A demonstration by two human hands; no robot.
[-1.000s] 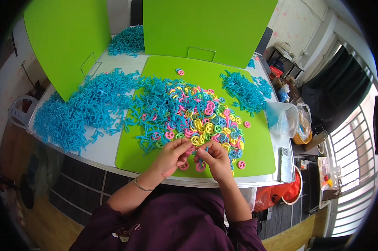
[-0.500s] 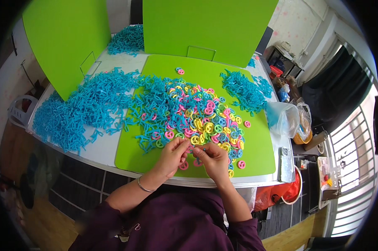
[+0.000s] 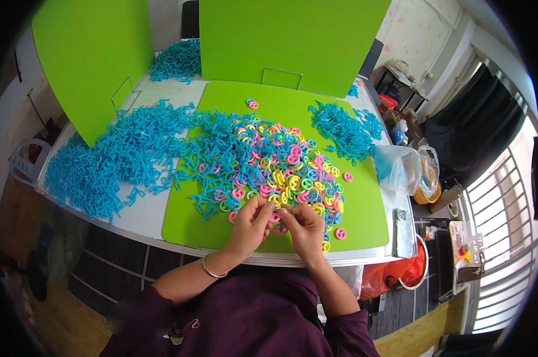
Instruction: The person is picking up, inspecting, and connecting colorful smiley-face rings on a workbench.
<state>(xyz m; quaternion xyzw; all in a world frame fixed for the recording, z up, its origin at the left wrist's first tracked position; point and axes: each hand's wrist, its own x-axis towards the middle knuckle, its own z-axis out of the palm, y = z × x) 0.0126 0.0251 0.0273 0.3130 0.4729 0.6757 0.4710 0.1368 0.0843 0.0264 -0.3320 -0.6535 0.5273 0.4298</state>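
Observation:
Close together over the front of the green mat (image 3: 364, 223), my left hand (image 3: 253, 226) and my right hand (image 3: 306, 231) are both closed in a pinch, thumbs toward each other. A small pink plastic ring (image 3: 275, 218) shows between the fingertips, apparently in the left pinch. What the right fingers grip is hidden, too small to make out. Just beyond the hands lies a heap of small spoked plastic rings (image 3: 294, 182) in pink, yellow, green and blue. Blue forked plastic strips (image 3: 218, 143) overlap the heap's left side.
A large pile of blue strips (image 3: 123, 152) covers the table's left; smaller piles lie at the right (image 3: 345, 131) and the back (image 3: 176, 61). Upright green boards (image 3: 292, 41) stand behind. A clear plastic bag (image 3: 397, 169) and a phone-like object (image 3: 405, 232) are along the right edge.
My left hand has come slightly lower and its wrist has turned a little. Both hands stay pinched close together, and the view has shifted slightly.

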